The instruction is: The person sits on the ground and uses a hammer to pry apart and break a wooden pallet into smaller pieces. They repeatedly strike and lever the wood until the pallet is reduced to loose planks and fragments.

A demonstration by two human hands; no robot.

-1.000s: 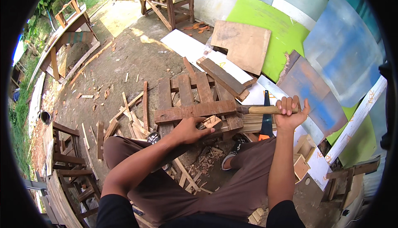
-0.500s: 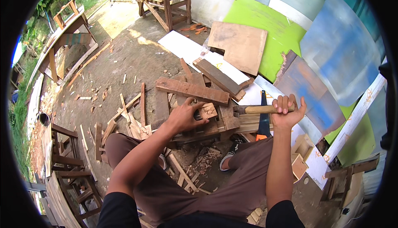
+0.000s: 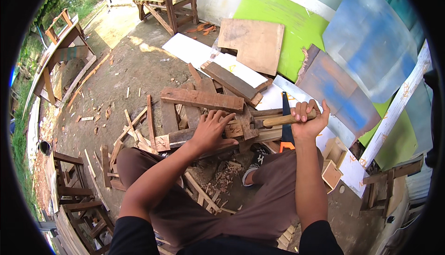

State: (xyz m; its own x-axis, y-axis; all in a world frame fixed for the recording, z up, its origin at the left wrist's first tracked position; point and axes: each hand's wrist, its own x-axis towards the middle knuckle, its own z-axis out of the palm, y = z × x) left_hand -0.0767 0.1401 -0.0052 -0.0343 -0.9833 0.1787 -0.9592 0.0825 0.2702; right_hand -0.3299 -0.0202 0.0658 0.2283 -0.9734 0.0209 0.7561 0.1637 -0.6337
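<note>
My left hand curls over a short wooden block, thumb on the near side and fingers on the far side. The block lies low among the dark timbers of a rough work bench. In my right hand is the pale wooden handle of a hammer, held level. Its dark head sits beside an upright wooden piece at the block's right end; whether they touch I cannot tell. A reddish-brown beam lies just beyond my left hand. Below the hammer handle stands a saw with a dark blade and orange handle.
Wood offcuts litter the ground at left, and shavings lie between my feet. White boards, a brown board and a green sheet spread out ahead. A small wooden box stands at right. A wooden chair is farther off.
My left hand has lowered and turned the wooden block, which was tilted up before. The hammer's head has come closer to it. The whole view has shifted slightly.
</note>
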